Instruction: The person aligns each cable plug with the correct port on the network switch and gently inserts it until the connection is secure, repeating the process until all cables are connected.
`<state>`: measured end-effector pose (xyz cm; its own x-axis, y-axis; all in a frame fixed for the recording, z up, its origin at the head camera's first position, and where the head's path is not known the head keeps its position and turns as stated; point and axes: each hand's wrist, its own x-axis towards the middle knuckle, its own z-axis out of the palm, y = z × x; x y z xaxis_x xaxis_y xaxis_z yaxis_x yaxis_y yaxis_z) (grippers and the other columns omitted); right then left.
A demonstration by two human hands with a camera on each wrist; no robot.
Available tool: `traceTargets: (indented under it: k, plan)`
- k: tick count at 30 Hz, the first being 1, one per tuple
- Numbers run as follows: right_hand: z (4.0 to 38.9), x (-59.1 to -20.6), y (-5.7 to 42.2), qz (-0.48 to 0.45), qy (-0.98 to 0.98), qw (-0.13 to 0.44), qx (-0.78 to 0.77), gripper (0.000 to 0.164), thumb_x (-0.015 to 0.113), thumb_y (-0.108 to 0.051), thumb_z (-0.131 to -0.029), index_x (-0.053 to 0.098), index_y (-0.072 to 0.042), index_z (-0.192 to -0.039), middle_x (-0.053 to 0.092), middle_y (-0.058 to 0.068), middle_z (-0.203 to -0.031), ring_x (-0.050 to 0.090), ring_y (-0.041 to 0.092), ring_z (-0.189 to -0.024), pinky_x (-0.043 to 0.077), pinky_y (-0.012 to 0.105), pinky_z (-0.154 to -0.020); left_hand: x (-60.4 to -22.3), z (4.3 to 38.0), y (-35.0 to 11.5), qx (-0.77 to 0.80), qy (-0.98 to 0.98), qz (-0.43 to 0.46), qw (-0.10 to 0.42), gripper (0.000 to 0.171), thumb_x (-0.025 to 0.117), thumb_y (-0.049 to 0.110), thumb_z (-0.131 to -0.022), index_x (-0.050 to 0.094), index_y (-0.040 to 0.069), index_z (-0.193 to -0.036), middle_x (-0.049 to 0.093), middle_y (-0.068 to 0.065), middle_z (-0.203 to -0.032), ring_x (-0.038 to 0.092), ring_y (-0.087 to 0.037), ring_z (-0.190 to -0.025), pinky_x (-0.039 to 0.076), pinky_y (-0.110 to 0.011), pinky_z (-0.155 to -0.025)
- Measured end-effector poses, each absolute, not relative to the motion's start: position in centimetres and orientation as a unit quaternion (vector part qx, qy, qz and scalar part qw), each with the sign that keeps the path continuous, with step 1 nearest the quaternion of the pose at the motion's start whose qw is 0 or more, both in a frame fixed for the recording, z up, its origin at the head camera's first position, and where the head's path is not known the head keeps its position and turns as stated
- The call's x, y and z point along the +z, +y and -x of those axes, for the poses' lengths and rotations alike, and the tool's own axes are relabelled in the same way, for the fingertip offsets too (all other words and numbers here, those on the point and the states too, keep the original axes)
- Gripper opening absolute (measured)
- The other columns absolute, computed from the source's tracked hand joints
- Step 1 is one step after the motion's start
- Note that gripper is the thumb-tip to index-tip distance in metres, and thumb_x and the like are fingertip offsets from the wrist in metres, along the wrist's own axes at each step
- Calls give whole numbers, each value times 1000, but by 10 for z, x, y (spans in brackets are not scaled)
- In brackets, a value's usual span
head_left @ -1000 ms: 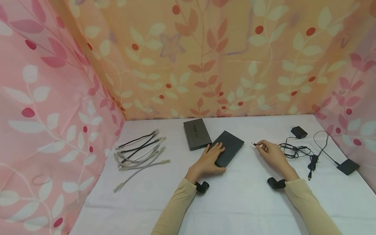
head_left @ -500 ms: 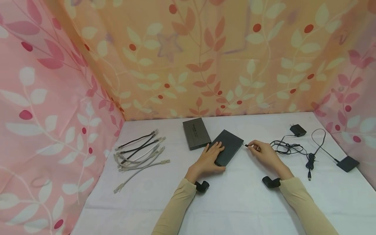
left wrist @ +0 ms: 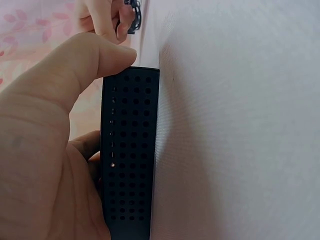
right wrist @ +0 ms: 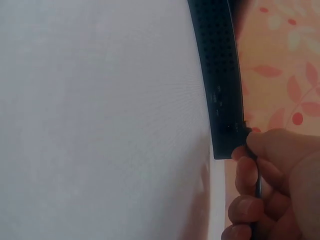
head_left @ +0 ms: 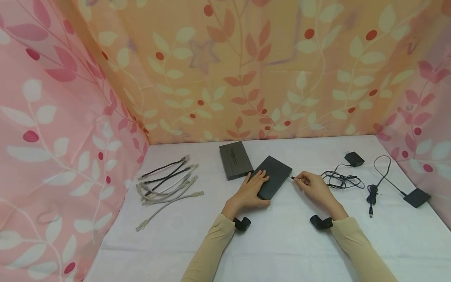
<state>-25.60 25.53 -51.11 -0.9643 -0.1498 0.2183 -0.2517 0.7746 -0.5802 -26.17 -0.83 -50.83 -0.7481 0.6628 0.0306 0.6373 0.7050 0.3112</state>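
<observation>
Under my left hand [head_left: 251, 191] lies a flat black network switch [head_left: 276, 174], its long side dotted with vent holes. The fingers are spread over its top and the thumb lies along its near edge. My right hand [head_left: 313, 188] pinches the slim black plug of a power cable [right wrist: 258, 182] between thumb and fingers. In the head view the plug's metal tip points at the switch's right side. The right wrist view has the plug beside the end of that side; fingers hide whether it is inside a socket. A grey network switch [head_left: 236, 160] lies just behind.
Several short network cables [head_left: 169, 184] lie at the left. A power adapter [head_left: 354, 159] with coiled black cable [head_left: 341, 179] sits beyond my right hand. Further right is a second adapter [head_left: 417, 197] with its bundled cable [head_left: 372, 194]. Patterned curtains [head_left: 225, 78] border the table [head_left: 282, 250].
My right hand has moved left with the plug, up to the black switch's side. The coiled cable and its adapter were dragged slightly left. My left hand stays on the switch.
</observation>
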Motion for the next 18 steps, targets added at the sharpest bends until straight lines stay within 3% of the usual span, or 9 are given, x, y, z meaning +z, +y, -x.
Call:
traceTargets:
  k: [10,18]
  plan:
    - [258,-514,251,-88,-943,76,312,16,59,-28,-84,63,-13,-82,57,-2,-64,45,12,-55,35,25,-49,-509,262,-8,151,923,-352,43,87,57,57,-73,18,18,-140,6,1,-147,-1,-10,-134,-2,-40,-107]
    - [261,-518,252,-88,-939,97,318,15,59,-30,-83,63,-16,-81,57,-7,-58,46,9,-52,34,24,-49,-508,262,-8,151,922,-354,40,86,57,55,-73,19,17,-140,7,0,-147,1,-12,-134,0,-41,-107]
